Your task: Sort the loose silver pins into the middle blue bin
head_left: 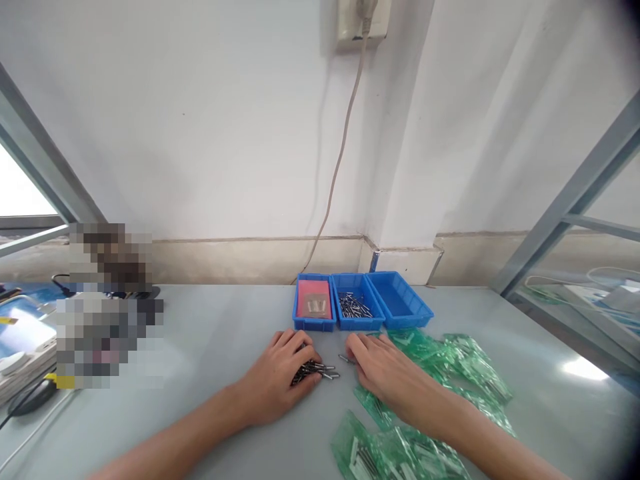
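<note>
Three shallow blue plastic bins point(357, 325) stand in a row at the back of the grey table point(225, 333). Just before them the left hand point(280, 380) curls its fingers together over a loose pile of short steel pins point(317, 369), too many to count; whether it grips them I cannot tell. The right hand point(387, 370) lies flat, fingers slightly apart, on crowded clear green plastic bags point(465, 367).

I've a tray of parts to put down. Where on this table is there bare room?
Widest bare patch: the table between the blurred clutter at left and the left hand. Another lies right of the green bags, toward the metal frame. Crowded: around the pins, the right hand and the blue bins.
</note>
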`<state>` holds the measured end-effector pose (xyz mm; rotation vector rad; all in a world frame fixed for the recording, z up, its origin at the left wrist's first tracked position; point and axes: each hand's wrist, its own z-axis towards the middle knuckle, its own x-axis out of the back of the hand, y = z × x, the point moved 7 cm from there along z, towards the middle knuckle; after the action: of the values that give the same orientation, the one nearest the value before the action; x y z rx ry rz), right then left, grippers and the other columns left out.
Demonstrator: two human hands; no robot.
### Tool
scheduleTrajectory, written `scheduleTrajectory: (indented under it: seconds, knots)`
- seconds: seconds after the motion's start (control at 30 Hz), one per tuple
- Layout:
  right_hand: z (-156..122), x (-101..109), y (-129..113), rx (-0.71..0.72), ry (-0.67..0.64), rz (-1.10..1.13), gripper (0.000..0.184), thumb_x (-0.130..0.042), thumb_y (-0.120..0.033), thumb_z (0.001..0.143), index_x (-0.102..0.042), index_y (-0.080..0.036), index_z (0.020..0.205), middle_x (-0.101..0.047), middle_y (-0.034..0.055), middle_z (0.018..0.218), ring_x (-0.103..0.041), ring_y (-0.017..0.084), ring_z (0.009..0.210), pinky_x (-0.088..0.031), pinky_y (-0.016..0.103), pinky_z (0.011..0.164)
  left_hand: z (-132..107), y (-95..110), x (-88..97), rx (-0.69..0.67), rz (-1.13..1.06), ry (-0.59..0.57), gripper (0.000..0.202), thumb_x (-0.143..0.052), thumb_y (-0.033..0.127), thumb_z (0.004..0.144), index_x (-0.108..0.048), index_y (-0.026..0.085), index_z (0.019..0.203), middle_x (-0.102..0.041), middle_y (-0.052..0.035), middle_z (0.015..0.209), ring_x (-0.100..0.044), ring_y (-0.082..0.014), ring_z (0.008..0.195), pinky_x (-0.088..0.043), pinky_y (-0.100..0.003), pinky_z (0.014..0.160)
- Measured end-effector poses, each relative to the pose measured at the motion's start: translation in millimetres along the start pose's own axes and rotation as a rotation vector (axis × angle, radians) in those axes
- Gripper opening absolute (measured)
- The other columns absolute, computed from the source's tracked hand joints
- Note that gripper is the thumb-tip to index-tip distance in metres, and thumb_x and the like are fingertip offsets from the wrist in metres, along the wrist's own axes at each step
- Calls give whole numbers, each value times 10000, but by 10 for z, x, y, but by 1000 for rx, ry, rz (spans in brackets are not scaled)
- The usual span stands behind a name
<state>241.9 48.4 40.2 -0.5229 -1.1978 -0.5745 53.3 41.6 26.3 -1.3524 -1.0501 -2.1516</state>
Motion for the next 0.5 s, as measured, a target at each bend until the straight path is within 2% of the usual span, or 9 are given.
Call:
scheduleTrajectory:
  seconds: [0.23,0.37,0.5]
  knots:
    - [-50,21,61,-34,-50,86,231,-477,-2,966,-489,-232,965,-640,40,903,-565,235,775,-397,340,751,-2,-1,3,-5,-9,-13,86,-615,275,1085,-630,246,1165,-616,-50,1203,-544,-262,1074,-417,-433,977]
    - [10,20,107,-112,-92,140,235,-472,0,948,-462,-234,935,-622,20,899,-568,222,789,-412,353,793,-2,7,9,-6,-14,-11,83,-619,266,1083,-626,241,1162,-615,-47,1204,-542,-258,1079,-415,-434,986]
    - [71,-7,169,-239,-64,409,170,-500,-78,975,-473,-245,984,-618,9,947,-565,213,838,-419,329,765,-2,10,16,-5,-8,-15,84,-624,267,1082,-634,239,1161,-617,-45,1194,-544,-256,1082,-420,-431,991]
